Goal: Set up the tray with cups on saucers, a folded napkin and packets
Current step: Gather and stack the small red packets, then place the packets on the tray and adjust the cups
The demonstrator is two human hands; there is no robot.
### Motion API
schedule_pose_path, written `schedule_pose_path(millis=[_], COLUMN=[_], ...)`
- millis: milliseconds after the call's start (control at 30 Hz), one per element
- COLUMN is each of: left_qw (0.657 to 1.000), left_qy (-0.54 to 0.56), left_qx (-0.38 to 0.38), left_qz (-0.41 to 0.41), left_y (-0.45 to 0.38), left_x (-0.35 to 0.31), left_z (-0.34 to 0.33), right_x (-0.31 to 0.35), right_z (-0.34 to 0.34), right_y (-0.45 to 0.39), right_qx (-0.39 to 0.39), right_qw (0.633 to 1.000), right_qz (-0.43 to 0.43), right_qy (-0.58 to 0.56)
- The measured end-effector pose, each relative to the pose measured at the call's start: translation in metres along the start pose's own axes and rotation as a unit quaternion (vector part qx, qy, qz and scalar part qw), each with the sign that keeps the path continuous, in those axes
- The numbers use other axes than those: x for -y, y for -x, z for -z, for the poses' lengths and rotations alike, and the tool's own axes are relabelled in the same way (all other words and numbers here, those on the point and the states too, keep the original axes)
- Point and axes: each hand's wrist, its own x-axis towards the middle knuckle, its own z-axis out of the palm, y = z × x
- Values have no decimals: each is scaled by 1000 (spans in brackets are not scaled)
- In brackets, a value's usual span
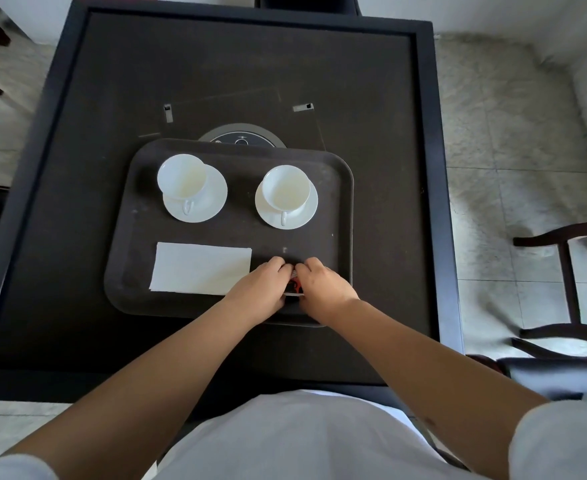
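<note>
Both my hands pinch small red-and-black packets on the dark brown plastic tray [340, 188].
My left hand [257, 285] and right hand [323, 289] each grip the packets [294, 284] from a side, near the tray's near edge, just right of the folded white napkin [200, 268]. Packets mostly hidden by my fingers; count unclear. Two white cups [181, 176] on saucers [212, 202] sit beyond, on the dark tabletop [371, 81].

The packets [295, 285] at the tray's five o'clock corner are mostly covered by the left hand [263, 285] and right hand [323, 285]; their number and print can't be read. The round panel [242, 136] at twelve o'clock is half hidden behind the tray [337, 216]. The chair [569, 271] at three o'clock is cut off by the edge.
</note>
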Motion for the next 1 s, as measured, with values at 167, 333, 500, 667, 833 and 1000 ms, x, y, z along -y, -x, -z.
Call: schedule_pose_path(millis=[167, 333, 500, 667, 833, 1000], left_qw=[1000, 1000, 998, 995, 994, 993], left_qy=[-3, -18, -50, -56, -53, -48], left_qx=[-8, -10, -22, -58, -89, -107], left_qz=[-4, 17, 32, 51, 46, 34], left_y=[0, 7, 19, 30, 38, 27], left_x=[2, -2, 1, 6, 19, 36], left_z=[-1, -2, 4, 21, 51, 83], right_x=[-4, -4, -2, 0, 13, 21], right_z=[2, 0, -3, -3, 11, 33], right_y=[0, 7, 17, 25, 22, 7], right_qx=[-6, -26, -51, -75, -116, -159], right_qw=[1000, 1000, 999, 996, 990, 982], right_qz=[17, 8, -9, -42, -84, -101], right_qy=[2, -14, 6, 13, 14, -12])
